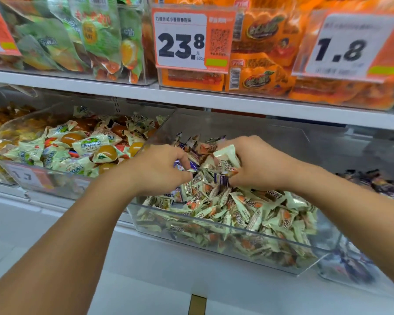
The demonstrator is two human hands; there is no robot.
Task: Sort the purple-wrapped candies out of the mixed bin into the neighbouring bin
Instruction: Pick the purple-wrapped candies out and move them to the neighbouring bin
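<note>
Both hands deep in mixed bin: left hand pinches a purple candy, right hand clutches several wrapped candies; best lift purples clear, shed cream ones

A white metal shelf runs across a shop display, lit brightly and evenly. On it stand clear boxes of green packets and orange packets, fronted by orange-and-white price tags. Below, a pale floor shows.
</note>
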